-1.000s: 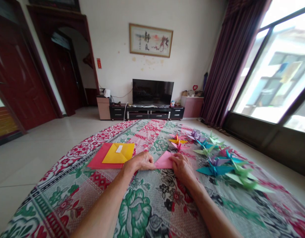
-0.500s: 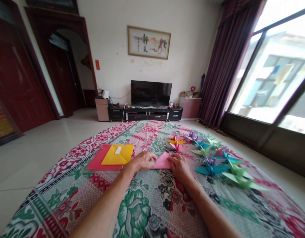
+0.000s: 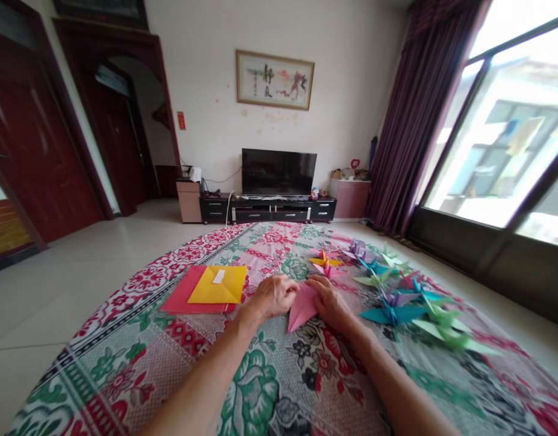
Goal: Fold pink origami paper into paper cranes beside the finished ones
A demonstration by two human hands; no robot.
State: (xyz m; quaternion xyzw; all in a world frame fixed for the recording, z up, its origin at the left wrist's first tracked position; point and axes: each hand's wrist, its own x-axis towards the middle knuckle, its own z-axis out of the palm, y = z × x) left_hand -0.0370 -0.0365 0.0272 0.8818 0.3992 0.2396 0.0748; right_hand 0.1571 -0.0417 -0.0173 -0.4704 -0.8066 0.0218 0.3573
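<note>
A folded piece of pink origami paper (image 3: 302,310) lies between my hands on the floral tablecloth, one point toward me. My left hand (image 3: 275,295) has its fingers curled in and pinches the paper's upper left edge. On the opposite side my right hand (image 3: 330,301) grips the upper right part, fingers resting over it. The fingertips hide the paper's top edge. Just beyond my hands sit a pink paper crane (image 3: 327,270) and a yellow-orange paper crane (image 3: 325,260).
Yellow paper (image 3: 219,289) with a small white label lies on red paper (image 3: 181,295) at the left. Several folded cranes, including a blue crane (image 3: 392,313) and a green crane (image 3: 449,330), spread across the right. A TV (image 3: 279,172) stands on a low cabinet beyond the table.
The pink paper has been turned or opened, so a point now reaches toward me where a flat lower edge lay. Both hands stay on it; the view has shifted slightly.
</note>
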